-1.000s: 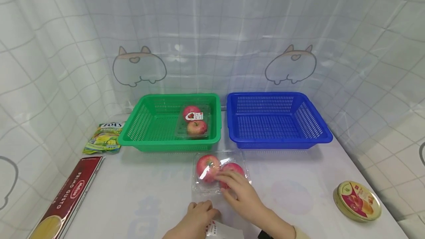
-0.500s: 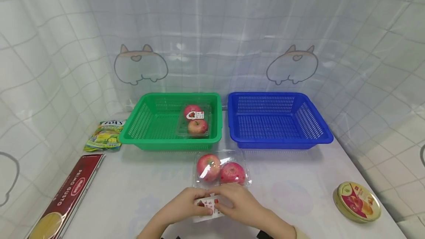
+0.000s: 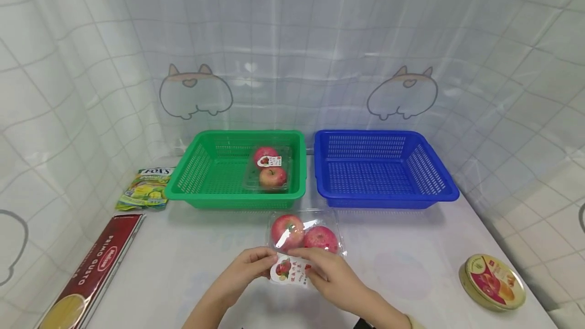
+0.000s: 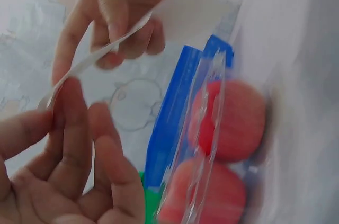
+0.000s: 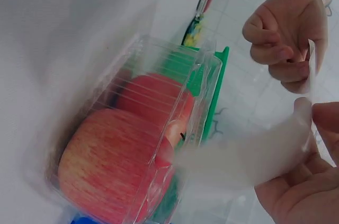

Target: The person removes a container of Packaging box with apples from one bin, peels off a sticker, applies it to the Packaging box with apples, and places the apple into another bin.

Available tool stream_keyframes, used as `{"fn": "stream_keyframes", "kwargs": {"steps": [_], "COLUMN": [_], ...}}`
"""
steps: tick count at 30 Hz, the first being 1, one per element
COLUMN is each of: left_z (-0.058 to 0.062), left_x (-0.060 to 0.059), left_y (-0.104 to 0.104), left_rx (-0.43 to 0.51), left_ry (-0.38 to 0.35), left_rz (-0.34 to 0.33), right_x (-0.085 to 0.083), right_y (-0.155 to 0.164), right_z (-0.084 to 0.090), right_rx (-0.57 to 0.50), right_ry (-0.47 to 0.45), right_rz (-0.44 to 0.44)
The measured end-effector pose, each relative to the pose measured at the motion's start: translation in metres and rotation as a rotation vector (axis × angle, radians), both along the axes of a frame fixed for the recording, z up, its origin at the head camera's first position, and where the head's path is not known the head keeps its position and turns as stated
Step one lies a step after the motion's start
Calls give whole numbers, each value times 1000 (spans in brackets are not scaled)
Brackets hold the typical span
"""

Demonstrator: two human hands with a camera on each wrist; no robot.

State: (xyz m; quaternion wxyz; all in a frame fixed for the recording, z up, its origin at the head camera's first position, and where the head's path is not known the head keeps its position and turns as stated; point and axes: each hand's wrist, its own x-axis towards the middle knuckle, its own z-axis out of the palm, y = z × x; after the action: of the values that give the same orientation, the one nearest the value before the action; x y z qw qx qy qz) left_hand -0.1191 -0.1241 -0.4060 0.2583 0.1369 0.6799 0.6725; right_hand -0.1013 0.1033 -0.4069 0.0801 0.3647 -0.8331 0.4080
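In the head view, a white apple label [image 3: 292, 271] with a printed apple and red writing is stretched between both hands. My left hand [image 3: 239, 274] pinches its left end between thumb and finger. My right hand [image 3: 332, 279] pinches the right end. Seen edge-on in the left wrist view, the label [image 4: 95, 57] is thin and bent, with a white flap hanging beyond the right hand. Just past the hands lies a shut clear plastic clamshell [image 3: 338, 217] holding two red apples [image 3: 287, 232]. My right fingers overlap its near edge; whether they touch it I cannot tell.
Behind stand a green basket [image 3: 235, 199], with a labelled pack of apples [image 3: 273, 176] inside, and a blue basket [image 3: 386, 200]. A Fox's candy bag [image 3: 145, 189] and a red pasta pack [image 3: 96, 268] lie left; a round tin [image 3: 493, 282] sits right.
My right hand has come back off the clamshell to the label's right end. My left hand has raised the label from the near table edge, and its printed side now faces up more fully.
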Motion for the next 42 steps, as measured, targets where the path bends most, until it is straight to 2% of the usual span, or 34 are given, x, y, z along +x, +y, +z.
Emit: {"fn": "stream_keyframes", "kwargs": {"steps": [3, 7, 10, 14, 17, 21, 26, 28, 30, 34, 37, 40, 42], "left_z": [-1, -5, -8, -15, -21, -27, -29, -28, -29, -39, -47, -51, -52], "left_x": [3, 6, 8, 11, 13, 16, 18, 18, 18, 21, 25, 29, 31], "left_y": [6, 13, 15, 16, 15, 12, 11, 12, 12, 13, 13, 13, 14], "left_rx": [32, 95, 136, 98, 6, -95, -53, -34, -53, -213, -419, -624, -740], "left_ry": [-53, -122, -162, -184, -179, -154, -149, -145, -121, -4, 155, 284, 327], "left_rz": [4, -46, -67, -36, 17, 75, 48, 39, 58, 141, 209, 270, 297], "right_x": [0, -1, -1, -1, -4, -6, -7, -7, -8, -8, -9, -11, -15], "right_y": [-3, -8, -9, -8, -7, -6, -9, -11, -12, -8, -3, 3, 7], "right_z": [-2, -4, -5, -7, -10, -14, -21, -23, -23, -20, -16, -11, -6], "right_rx": [-26, -80, -99, -89, -70, -26, 83, 84, 62, 41, 26, -21, -67], "right_ry": [49, 204, 269, 274, 302, 312, 361, 364, 356, 316, 250, 94, -39], "right_rz": [16, 48, 46, 57, 69, 40, -5, -4, 4, 28, 54, 64, 54]}}
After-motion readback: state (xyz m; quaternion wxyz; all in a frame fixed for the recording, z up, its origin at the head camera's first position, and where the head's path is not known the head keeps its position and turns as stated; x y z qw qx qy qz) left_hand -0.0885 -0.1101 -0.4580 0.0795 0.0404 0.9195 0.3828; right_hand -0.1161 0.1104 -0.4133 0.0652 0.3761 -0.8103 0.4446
